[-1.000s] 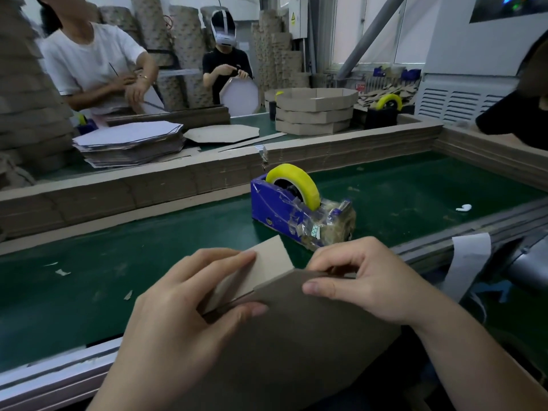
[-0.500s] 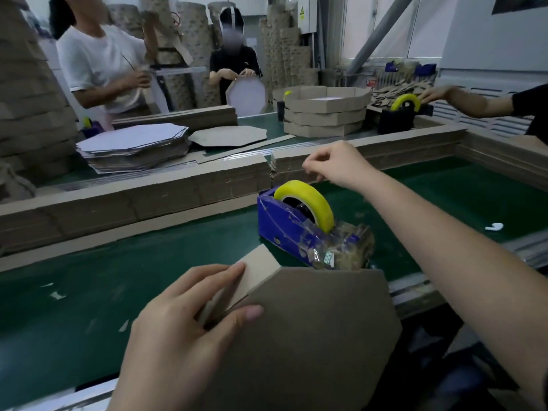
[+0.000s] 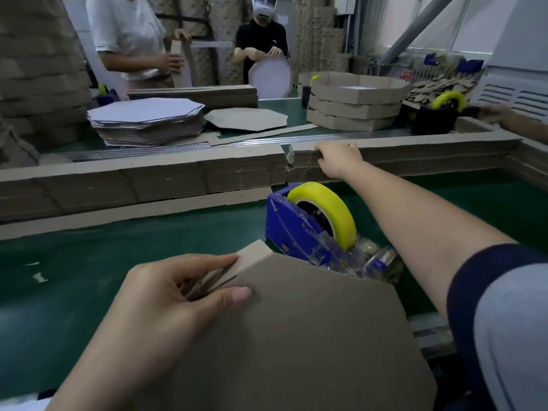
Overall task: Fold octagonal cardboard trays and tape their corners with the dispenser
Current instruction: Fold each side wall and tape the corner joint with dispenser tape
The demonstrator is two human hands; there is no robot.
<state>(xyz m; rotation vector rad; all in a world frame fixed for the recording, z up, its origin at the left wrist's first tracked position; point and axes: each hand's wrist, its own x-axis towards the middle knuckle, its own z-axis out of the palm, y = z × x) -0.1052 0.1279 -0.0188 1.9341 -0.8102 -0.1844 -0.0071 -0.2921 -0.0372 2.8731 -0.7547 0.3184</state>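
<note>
My left hand (image 3: 166, 301) grips the brown octagonal cardboard tray (image 3: 311, 336) at its upper left corner, thumb on the face and fingers pinching the folded side flaps (image 3: 252, 256). Just behind the tray, the blue tape dispenser (image 3: 296, 229) with a yellow roll (image 3: 329, 209) stands on the green belt. My right hand (image 3: 338, 158) is stretched out beyond the dispenser. Its fingers curl over the end of the top cardboard strip (image 3: 415, 146) of the stack forming the far wall.
Stacked cardboard strips (image 3: 142, 179) wall in the green belt (image 3: 89, 262). Beyond lie a pile of flat octagon blanks (image 3: 145, 120), several finished trays (image 3: 355, 102) and a second dispenser (image 3: 439, 114). Two people work at the far side; another person's hand (image 3: 510, 117) reaches in at right.
My right hand left the tray's corner and travelled past the dispenser to the strip stack at the far wall. My left hand has kept its hold on the tray.
</note>
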